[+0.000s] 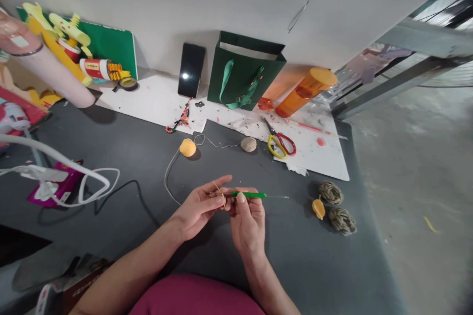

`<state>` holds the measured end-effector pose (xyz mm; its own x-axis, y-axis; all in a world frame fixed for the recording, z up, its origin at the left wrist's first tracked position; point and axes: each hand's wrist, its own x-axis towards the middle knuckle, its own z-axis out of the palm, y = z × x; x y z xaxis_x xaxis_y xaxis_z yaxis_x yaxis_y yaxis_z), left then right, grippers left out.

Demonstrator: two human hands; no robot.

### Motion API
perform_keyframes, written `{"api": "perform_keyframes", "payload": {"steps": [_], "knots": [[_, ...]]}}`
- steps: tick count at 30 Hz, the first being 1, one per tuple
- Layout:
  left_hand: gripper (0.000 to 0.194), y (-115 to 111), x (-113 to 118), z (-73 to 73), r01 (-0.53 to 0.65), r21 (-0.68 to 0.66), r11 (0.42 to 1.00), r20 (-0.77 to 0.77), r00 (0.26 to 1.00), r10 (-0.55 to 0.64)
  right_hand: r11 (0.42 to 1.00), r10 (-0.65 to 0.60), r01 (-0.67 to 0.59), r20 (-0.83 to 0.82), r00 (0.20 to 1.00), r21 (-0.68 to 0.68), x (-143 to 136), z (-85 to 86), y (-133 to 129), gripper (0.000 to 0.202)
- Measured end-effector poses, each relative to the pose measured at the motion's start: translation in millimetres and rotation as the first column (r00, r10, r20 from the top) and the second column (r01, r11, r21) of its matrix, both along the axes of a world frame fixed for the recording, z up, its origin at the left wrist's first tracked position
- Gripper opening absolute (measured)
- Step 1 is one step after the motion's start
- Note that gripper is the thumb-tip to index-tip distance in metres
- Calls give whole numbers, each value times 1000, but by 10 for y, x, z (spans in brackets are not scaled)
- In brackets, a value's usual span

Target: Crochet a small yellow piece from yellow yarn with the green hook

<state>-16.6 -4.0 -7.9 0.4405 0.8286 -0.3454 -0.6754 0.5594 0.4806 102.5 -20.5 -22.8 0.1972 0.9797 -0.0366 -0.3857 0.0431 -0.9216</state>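
Right hand (247, 221) pinches a green crochet hook (248, 195) between thumb and fingers, hook lying level, thin metal tip pointing away from the left hand. Left hand (199, 204) sits just beside it, fingertips touching the hook's near end, index finger stretched out, the rest curled and pinching a tan yarn strand (170, 172) looped at the hook. That strand runs from the left hand in a curve across the grey table (121, 157) up to an orange yarn ball (187, 147); a second thin strand goes on from there to a beige yarn ball (249, 144). Both balls lie beyond the hands, near the edge of a white board (155, 98). On the board past the beige ball: scissors (280, 141) with one yellow and one red handle, a red pencil-like stick (310, 128), an orange plastic bottle (306, 91) on its side. Behind those, a green gift bag (244, 71) stands against the wall, a black phone (191, 70) propped just beside it, a beaded string (181, 119) below the phone. Out past the hook tip: two grey-green wound yarn pieces (336, 206) with a small orange crocheted piece (318, 207) touching between them. Far side from the bag: white cable (74, 172) over a magenta box (59, 188), paper craft figures (70, 44) on a green sheet, tape roll (128, 83).
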Motion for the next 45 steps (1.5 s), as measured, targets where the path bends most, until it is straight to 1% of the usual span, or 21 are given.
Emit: {"api": "perform_keyframes", "payload": {"steps": [4, 6, 8, 10, 12, 14, 15, 16, 17, 20, 22, 25, 28, 32, 35, 37, 40, 45], "knots": [[48, 2, -20, 23, -26, 21, 999, -45, 999, 27, 999, -25, 23, 36, 999, 40, 20, 10, -5, 15], [47, 0, -19, 27, -48, 30, 998, -88, 995, 51, 997, -44, 37, 115, 992, 62, 45, -1, -22, 13], [46, -5, -8, 22, -91, 42, 995, -140, 985, 96, 994, -62, 39, 245, 968, 101, 74, -15, -46, 10], [46, -12, 6, 11, -153, 52, 987, -190, 969, 160, 983, -88, 13, 407, 909, 183, 102, -24, -68, 11], [48, -18, 17, -3, -211, 51, 976, -213, 953, 217, 948, -147, -43, 555, 819, 314, 120, -24, -80, 19], [52, -20, 21, -16, -239, 29, 971, -199, 950, 240, 898, -228, -95, 639, 735, 430, 120, -18, -80, 28], [53, -19, 20, -22, -238, 12, 971, -180, 955, 236, 881, -259, -102, 651, 714, 462, 115, -14, -78, 29], [54, -17, 19, -28, -227, -7, 974, -158, 962, 223, 877, -275, -91, 648, 710, 472, 106, -11, -76, 28], [54, -15, 17, -34, -209, -23, 978, -135, 970, 204, 887, -277, -59, 629, 726, 459, 96, -8, -75, 24], [56, -8, 11, -57, -149, -46, 988, -78, 986, 145, 943, -237, 52, 550, 801, 330, 75, -4, -79, 11], [58, -5, 5, -74, -130, -57, 990, -62, 990, 126, 962, -229, 108, 533, 814, 249, 76, -3, -83, 9], [58, -5, -6, -98, -127, -69, 989, -66, 990, 123, 968, -233, 144, 513, 827, 207, 92, -4, -82, 11], [57, -7, -15, -112, -127, -63, 990, -67, 990, 123, 979, -187, 135, 428, 884, 150, 105, -5, -67, 14], [56, -4, -16, -111, -104, -67, 992, -53, 993, 101, 994, -109, 107, 223, 969, 20, 113, 13, -22, 20], [55, -1, -6, -96, -77, -53, 996, -45, 996, 75, 996, -51, 54, 42, 998, -69, 103, 29, 12, 26], [55, -3, 4, -81, -65, -38, 997, -40, 997, 63, 995, -25, 22, -29, 999, -95, 81, 28, 21, 27], [55, -10, 14, -54, -60, -28, 998, -41, 997, 59, 997, -37, 36, -14, 999, -68, 34, 5, 13, 26], [48, -17, 5, -15, -81, -17, 997, -65, 995, 80, 998, -61, 57, 137, 989, 31, 27, -27, -15, 17]]}}
